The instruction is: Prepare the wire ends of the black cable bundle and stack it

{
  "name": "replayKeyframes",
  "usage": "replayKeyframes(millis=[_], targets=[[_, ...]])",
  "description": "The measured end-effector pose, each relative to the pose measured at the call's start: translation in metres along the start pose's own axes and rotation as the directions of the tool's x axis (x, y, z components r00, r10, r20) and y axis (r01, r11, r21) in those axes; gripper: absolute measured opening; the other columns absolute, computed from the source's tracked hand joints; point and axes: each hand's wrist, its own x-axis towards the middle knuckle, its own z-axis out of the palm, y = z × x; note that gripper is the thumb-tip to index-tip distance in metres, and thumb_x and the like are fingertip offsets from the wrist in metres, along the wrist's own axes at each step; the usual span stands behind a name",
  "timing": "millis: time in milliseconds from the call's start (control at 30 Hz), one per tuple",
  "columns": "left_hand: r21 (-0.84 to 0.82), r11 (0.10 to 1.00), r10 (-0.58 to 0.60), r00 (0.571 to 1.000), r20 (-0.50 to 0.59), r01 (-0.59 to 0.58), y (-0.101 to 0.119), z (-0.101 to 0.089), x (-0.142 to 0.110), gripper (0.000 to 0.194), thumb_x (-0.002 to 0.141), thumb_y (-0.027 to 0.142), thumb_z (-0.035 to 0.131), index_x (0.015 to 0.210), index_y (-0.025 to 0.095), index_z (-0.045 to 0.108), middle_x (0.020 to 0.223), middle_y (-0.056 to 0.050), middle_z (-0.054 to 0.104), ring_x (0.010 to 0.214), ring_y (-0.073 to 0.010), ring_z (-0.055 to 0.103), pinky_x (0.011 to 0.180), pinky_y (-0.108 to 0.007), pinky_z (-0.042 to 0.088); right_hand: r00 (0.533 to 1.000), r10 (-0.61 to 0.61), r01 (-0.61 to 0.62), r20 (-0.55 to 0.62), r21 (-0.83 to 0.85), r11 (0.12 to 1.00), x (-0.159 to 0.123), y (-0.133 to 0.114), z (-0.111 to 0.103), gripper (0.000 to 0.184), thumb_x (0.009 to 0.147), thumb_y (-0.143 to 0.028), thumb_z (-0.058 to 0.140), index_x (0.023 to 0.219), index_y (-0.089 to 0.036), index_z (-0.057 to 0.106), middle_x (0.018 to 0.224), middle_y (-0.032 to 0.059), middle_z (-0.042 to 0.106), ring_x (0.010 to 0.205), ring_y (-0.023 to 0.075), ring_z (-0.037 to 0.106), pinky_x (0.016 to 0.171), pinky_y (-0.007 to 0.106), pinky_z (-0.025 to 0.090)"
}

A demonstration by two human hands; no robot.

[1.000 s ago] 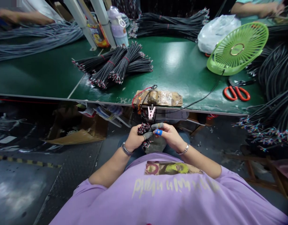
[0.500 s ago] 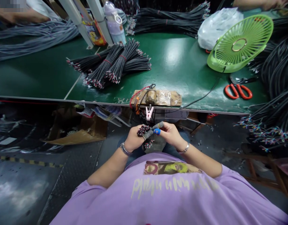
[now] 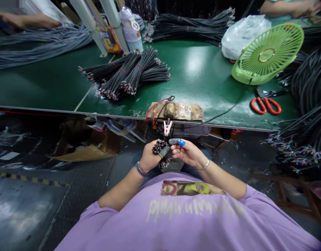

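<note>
My left hand point(image 3: 150, 157) is closed around a bundle of short black cables point(image 3: 159, 146) with red and white wire ends. A dark finger cover is on its thumb. My right hand point(image 3: 189, 152) is beside the bundle, thumb and forefinger pinched together at its right side; what lies between the tips is too small to make out. A blue band and a grey finger cover show on that hand, its other fingers loosely curled. Just above both hands, a pink clothespin point(image 3: 167, 128) hangs at the table edge, below a small motor-like part point(image 3: 169, 109) on a wooden board point(image 3: 194, 111).
Tied bundles of black cables point(image 3: 129, 75) lie on the green table point(image 3: 199, 83). To the right are a green fan point(image 3: 266, 55), orange-handled scissors point(image 3: 265, 105), a plastic bag point(image 3: 244, 35) and hanging cables point(image 3: 312, 87). Co-workers' arms point(image 3: 40, 21) show at the top corners.
My right hand has turned, its lower fingers uncurling somewhat, and its pinch has moved slightly up. My left hand keeps hold of the cables. The view has shifted a little.
</note>
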Motion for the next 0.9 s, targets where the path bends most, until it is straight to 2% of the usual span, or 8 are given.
replayKeyframes(millis=[167,400,667,900], targets=[[-0.063,0.997,-0.045,0.999,0.008,0.045,0.0004,0.0007,-0.0002,0.016,0.074,0.029,0.067,0.074,0.013,0.063,0.07,-0.003,0.064,0.064,-0.013,0.058,0.064,-0.025,0.048,0.999,0.035,-0.034,-0.022,0.046,0.998,0.0016,0.0017,0.0016,0.026,0.069,-0.025,0.076,0.089,-0.015,0.062,0.073,0.0012,0.071,0.059,0.0106,0.066,0.056,0.022,0.058],[-0.139,0.984,-0.108,0.994,0.008,0.108,0.0028,0.0022,-0.0008,0.021,0.071,0.034,0.07,0.075,0.013,0.064,0.073,-0.004,0.065,0.066,-0.0143,0.059,0.065,-0.026,0.049,0.997,0.073,-0.071,-0.032,0.068,0.995,0.0032,0.0018,0.0008,0.023,0.071,-0.023,0.074,0.087,-0.016,0.059,0.072,0.0001,0.07,0.059,0.0102,0.066,0.055,0.021,0.058],[-0.133,0.984,-0.117,0.993,0.008,0.117,-0.0007,0.004,-0.0011,0.022,0.074,0.034,0.067,0.076,0.012,0.063,0.074,-0.005,0.065,0.067,-0.0143,0.057,0.064,-0.026,0.048,0.997,0.071,-0.068,-0.036,0.091,0.994,0.0028,0.0021,0.0013,0.026,0.068,-0.022,0.077,0.087,-0.016,0.06,0.073,0.0003,0.07,0.06,0.0101,0.066,0.056,0.021,0.058],[-0.146,0.982,-0.12,0.993,0.015,0.121,0.0022,0.0032,-0.0003,0.023,0.068,0.032,0.073,0.075,0.012,0.064,0.072,-0.004,0.064,0.065,-0.0139,0.057,0.064,-0.026,0.048,0.997,0.071,-0.071,-0.005,0.078,0.994,0.0032,0.0016,0.0001,0.024,0.073,-0.024,0.073,0.091,-0.016,0.059,0.072,-0.0011,0.069,0.059,0.0092,0.065,0.057,0.021,0.058]])
